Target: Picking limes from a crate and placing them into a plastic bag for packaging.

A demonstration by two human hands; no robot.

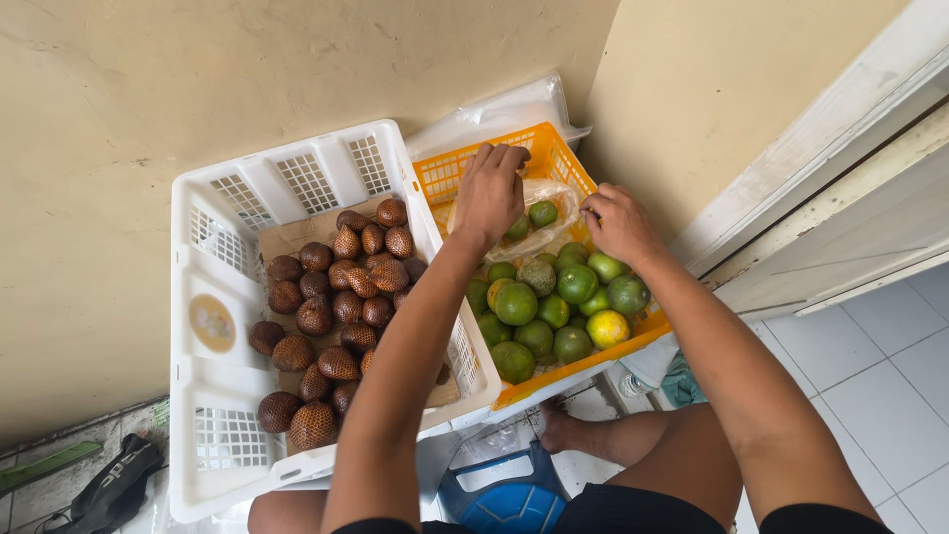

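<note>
Against a plain cream wall, above pale floor tiles, two slatted plastic crates sit side by side. The left hand pinches the rim of a thin clear plastic bag holding round green citrus, its grip pressed shut; the right hand nips the bag's opposite edge. Below both grips the orange crate brims with smooth green and yellow citrus, and left of them the white crate holds scaly brown snake fruit.

- The left hand reached forward, arm extended, fingers curled downward in a pinch.
- The right hand sat just beside it, fingers bent, pinching.
</note>
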